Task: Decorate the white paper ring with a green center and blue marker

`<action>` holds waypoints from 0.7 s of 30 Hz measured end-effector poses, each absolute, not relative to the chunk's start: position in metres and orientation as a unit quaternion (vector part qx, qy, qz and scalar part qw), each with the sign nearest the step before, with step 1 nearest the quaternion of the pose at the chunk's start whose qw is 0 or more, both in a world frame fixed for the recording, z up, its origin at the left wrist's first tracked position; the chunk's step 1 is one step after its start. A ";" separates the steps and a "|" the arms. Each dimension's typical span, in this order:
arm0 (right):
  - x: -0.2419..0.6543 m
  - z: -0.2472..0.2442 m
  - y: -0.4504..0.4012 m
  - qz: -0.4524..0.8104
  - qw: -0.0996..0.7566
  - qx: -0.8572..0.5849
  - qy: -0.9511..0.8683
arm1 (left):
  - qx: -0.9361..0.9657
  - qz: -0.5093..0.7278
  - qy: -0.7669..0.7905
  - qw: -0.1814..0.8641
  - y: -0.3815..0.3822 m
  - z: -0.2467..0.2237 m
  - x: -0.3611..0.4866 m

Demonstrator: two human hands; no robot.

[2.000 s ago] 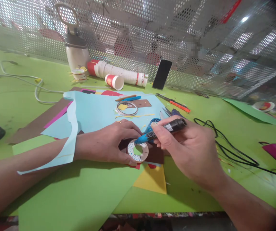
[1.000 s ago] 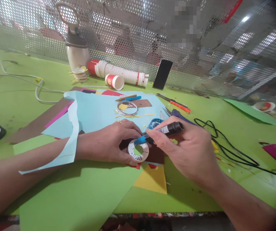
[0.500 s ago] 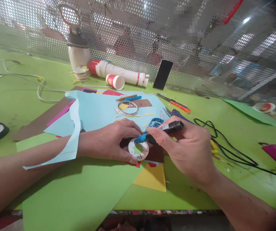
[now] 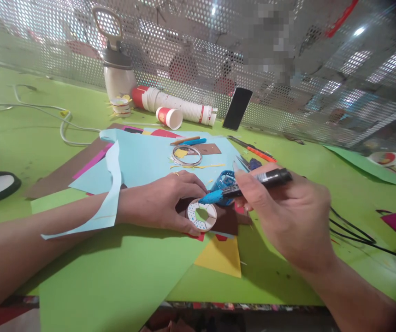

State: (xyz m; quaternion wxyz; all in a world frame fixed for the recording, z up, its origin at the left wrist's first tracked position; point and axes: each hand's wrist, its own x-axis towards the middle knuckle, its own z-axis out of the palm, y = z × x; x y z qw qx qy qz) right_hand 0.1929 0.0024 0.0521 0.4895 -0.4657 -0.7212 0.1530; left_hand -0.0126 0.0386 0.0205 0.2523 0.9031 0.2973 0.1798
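Note:
A white ring (image 4: 191, 215), divided by black lines and dotted partly in blue, lies on brown paper (image 4: 228, 220). Green shows through its middle. My left hand (image 4: 165, 198) is closed about its left side, thumb at the lower edge and fingers curled behind. In my right hand (image 4: 280, 212) a marker (image 4: 265, 180) with a black body and blue-stained front end is gripped between thumb and fingers. Its tip meets the ring's upper edge or hovers just over it; I cannot tell which. Behind the tip, a blue roll-like object (image 4: 226, 179) is partly hidden. A pale blue paper strip (image 4: 109, 203) lies across my left forearm.
Colored sheets, including light blue paper (image 4: 142, 157), cover the green table (image 4: 270, 295). Behind them are a silver ring (image 4: 186, 156), pencils, a tipped paper cup (image 4: 169, 118), stacked cups (image 4: 180, 105), a pump bottle (image 4: 119, 76) and a leaning phone (image 4: 238, 109). Black cable (image 4: 351, 228) lies right.
My right hand has shifted right, with the marker lying flatter and its tip slightly farther right along the ring. My left hand keeps its hold. The whole view has shifted a little.

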 end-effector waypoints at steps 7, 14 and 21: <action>0.193 0.056 0.000 0.194 0.503 -0.437 -0.720 | 0.907 0.184 0.279 0.255 0.038 0.021 -0.011; 0.193 0.052 0.001 0.186 0.488 -0.440 -0.730 | 0.906 0.184 0.289 0.249 0.039 0.021 -0.012; 0.191 0.049 0.003 0.195 0.453 -0.438 -0.752 | 0.906 0.174 0.291 0.255 0.037 0.025 -0.011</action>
